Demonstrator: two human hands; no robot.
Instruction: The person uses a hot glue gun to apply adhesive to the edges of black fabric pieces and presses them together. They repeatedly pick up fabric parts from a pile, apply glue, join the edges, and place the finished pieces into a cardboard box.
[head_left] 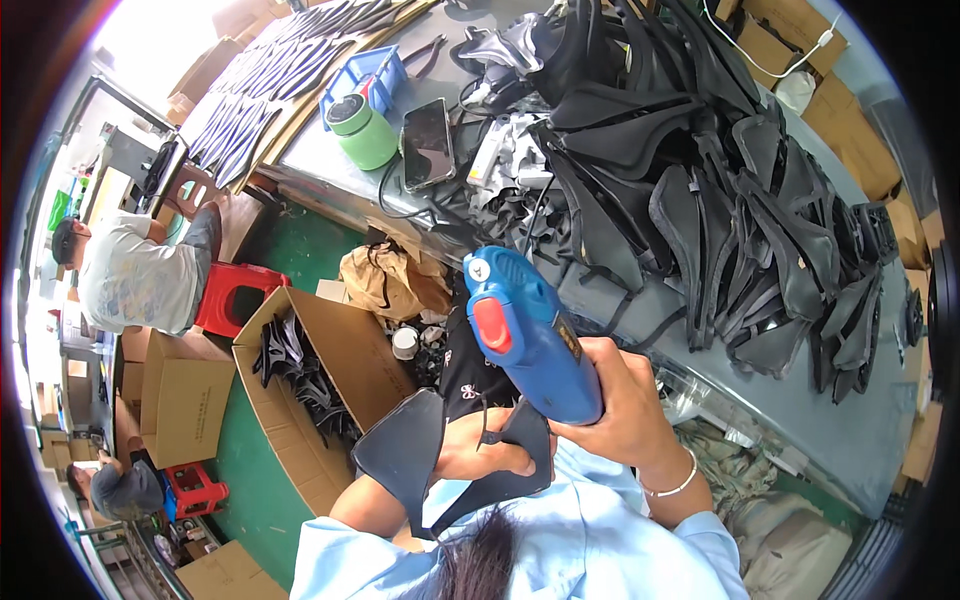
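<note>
My left hand [478,450] is closed round a black saddle-shaped part [405,452], whose two wide wings show on either side of my fingers. In my right hand [628,412] is a blue power tool [535,340] with a red button; its exact kind is hard to tell. My fingers wrap its lower end, and it stands in front of the black part. Whether the two touch is hidden. Beyond them, a big heap of similar black saddle-shaped parts [690,210] covers much of the grey table [800,420].
A green jar [362,132], a phone [428,145] and a blue bin [365,80] stand at the table's left. An open cardboard box [340,370] of dark parts sits below left, near a brown paper bag [395,280]. Two people sit on red stools [235,292] farther left.
</note>
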